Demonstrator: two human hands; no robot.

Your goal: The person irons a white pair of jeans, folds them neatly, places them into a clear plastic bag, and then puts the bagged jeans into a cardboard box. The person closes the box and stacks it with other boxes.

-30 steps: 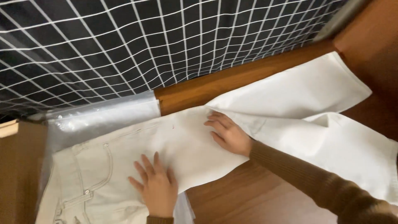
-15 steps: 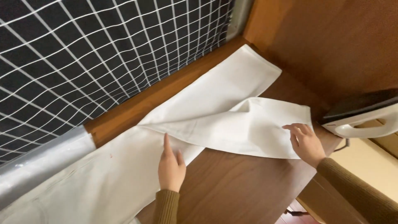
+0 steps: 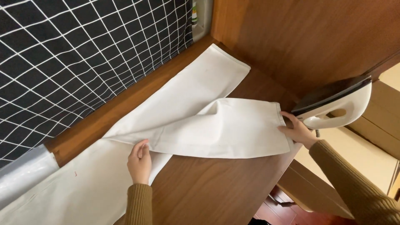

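Pinching the near edge of white trousers [image 3: 200, 125], the left hand [image 3: 139, 160] is seen w/ fingers curled round the fabric where the two legs part. The hem of the nearer leg is gripped by the right hand [image 3: 296, 130], fingers closed on the cloth at the table [image 3: 216, 191] edge. The trousers are laid flat across the wooden table, one leg angled toward the far corner, the other folded across toward the right. An iron [image 3: 337, 102], white w/ dark soleplate, is stood on end just beside the right hand. A black-and-white grid cloth [image 3: 83, 54] is hung along the table's far side.
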